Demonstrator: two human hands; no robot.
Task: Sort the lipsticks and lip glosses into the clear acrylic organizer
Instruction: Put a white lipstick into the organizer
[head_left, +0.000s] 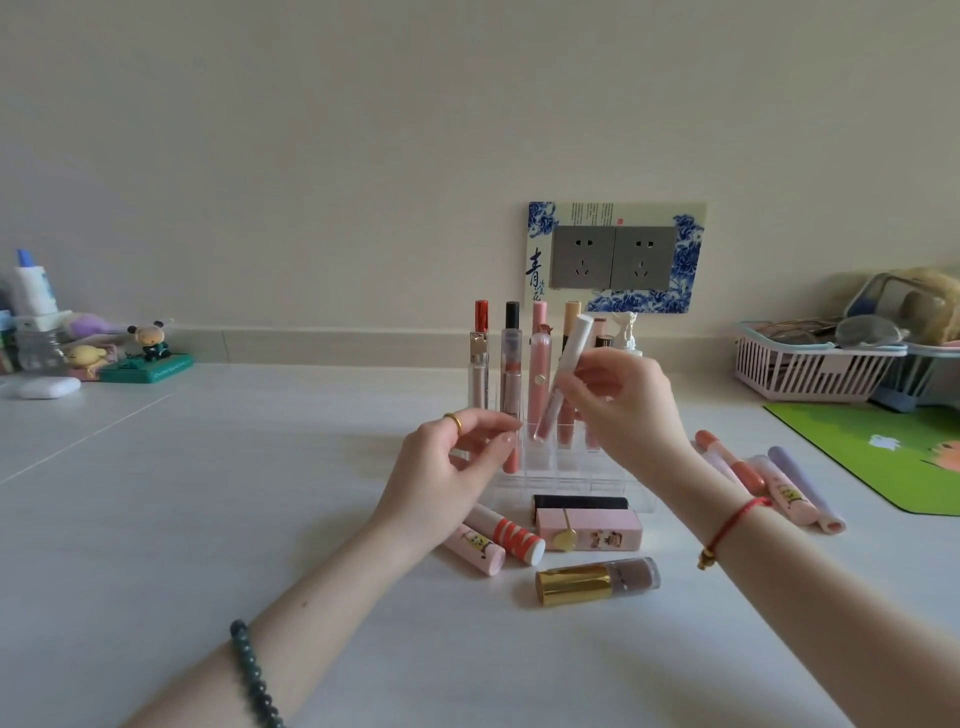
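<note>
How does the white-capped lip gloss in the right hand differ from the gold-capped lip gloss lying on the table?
The white-capped lip gloss is slim and long, while the gold-capped lip gloss is short and thick. The first is held tilted over the clear organizer by the right hand; the second lies flat, untouched. Both have see-through bodies.

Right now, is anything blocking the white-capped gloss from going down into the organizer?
Nothing visible does. The right hand holds the white-capped gloss tilted, its lower end over the clear organizer, just in front of the standing tubes. The left hand sits beside it, left of that spot.
</note>
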